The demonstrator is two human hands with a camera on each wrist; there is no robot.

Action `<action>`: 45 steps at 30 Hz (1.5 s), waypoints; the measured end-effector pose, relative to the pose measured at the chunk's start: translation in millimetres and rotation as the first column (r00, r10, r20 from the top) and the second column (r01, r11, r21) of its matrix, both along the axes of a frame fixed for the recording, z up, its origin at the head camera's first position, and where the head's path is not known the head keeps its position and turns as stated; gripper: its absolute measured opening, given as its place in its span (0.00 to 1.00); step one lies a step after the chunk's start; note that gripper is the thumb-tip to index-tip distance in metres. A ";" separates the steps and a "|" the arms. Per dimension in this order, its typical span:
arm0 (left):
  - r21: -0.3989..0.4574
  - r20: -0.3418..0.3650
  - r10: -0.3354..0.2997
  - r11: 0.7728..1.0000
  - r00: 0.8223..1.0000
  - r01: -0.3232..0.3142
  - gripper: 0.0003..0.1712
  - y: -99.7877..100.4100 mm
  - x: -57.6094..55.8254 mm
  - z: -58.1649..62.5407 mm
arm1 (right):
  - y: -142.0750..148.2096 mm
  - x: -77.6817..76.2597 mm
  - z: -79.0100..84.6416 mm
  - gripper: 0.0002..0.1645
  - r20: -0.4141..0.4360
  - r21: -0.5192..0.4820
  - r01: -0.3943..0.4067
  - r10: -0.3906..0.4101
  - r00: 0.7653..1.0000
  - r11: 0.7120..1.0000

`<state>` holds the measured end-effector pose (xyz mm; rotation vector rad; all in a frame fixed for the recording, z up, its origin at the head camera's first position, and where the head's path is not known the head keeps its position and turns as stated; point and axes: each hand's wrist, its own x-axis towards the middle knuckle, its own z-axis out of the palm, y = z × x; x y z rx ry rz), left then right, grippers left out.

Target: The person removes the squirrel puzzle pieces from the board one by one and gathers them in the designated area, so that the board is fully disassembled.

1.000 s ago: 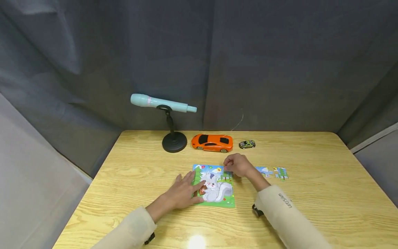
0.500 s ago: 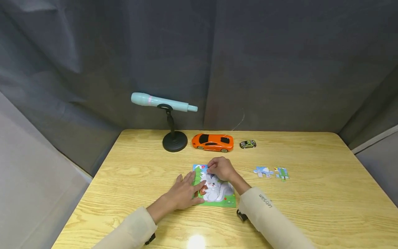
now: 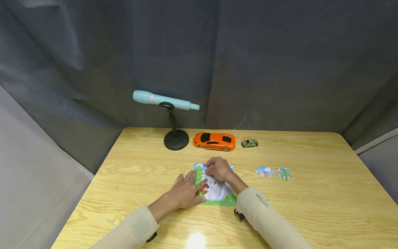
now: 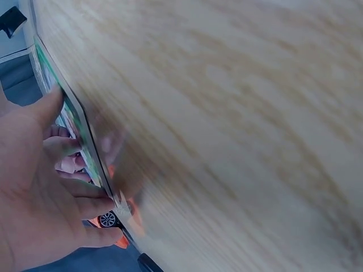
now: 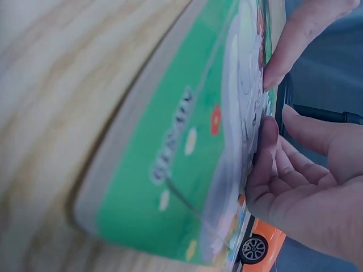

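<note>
A jigsaw puzzle (image 3: 217, 199) with a white squirrel, green grass and a strip of sky lies flat on the table. My left hand (image 3: 184, 192) rests with spread fingers over its left edge. In the left wrist view the thumb and fingertips touch the puzzle board (image 4: 76, 105). My right hand (image 3: 218, 169) is over the upper part, fingers curled down, fingertips right at the picture. The right wrist view shows its thumb (image 5: 309, 126) sticking out, apart from the curled fingers (image 5: 265, 133). I cannot tell whether a piece is under these fingertips.
Two loose puzzle pieces, one sky-blue (image 3: 265, 171) and one with a green tree (image 3: 284, 173), lie to the right. Behind stand an orange toy car (image 3: 214, 141), a small green toy car (image 3: 249, 143) and a light blue microphone (image 3: 164, 100) on a black stand (image 3: 176, 140).
My right hand has moved left from the puzzle's upper right corner to its upper left part, uncovering the loose pieces. My left hand stays on the left edge.
</note>
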<state>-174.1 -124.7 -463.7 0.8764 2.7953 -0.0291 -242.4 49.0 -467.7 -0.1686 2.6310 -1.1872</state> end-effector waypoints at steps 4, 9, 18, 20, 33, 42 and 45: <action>-0.015 -0.012 -0.006 1.000 1.000 0.006 0.39 1.9 -0.2 -0.4 | 1.5 -2.7 1.5 0.12 0.013 0.005 -0.002 0.002 1.000 1.000; -0.024 -0.014 -0.014 1.000 1.000 0.014 0.40 3.8 -1.6 -1.3 | 4.1 -4.5 2.8 0.10 0.023 0.005 -0.001 0.000 1.000 1.000; -0.025 -0.015 -0.018 1.000 1.000 0.017 0.40 4.8 -3.3 -2.2 | 8.6 -5.9 3.9 0.04 0.004 -0.047 0.014 -0.013 1.000 0.999; -0.026 -0.014 -0.015 1.000 1.000 0.015 0.40 4.8 -3.3 -2.8 | 8.7 -6.0 3.5 0.03 0.012 -0.078 0.012 -0.012 1.000 0.997; -0.024 -0.032 -0.012 1.000 0.999 0.011 0.40 3.2 -2.3 -5.9 | 24.2 -5.9 17.8 0.03 0.011 -0.146 -0.019 0.020 1.000 0.989; -0.002 -0.038 -0.018 1.000 0.999 0.018 0.40 1.0 -0.7 -4.7 | 64.8 -3.8 26.0 0.03 -0.047 -0.107 -0.068 0.063 0.997 0.992; 0.013 -0.035 -0.034 0.999 0.999 0.034 0.40 0.5 -0.8 -4.4 | 79.3 -4.4 26.9 0.03 -0.046 -0.100 -0.052 0.047 0.998 0.994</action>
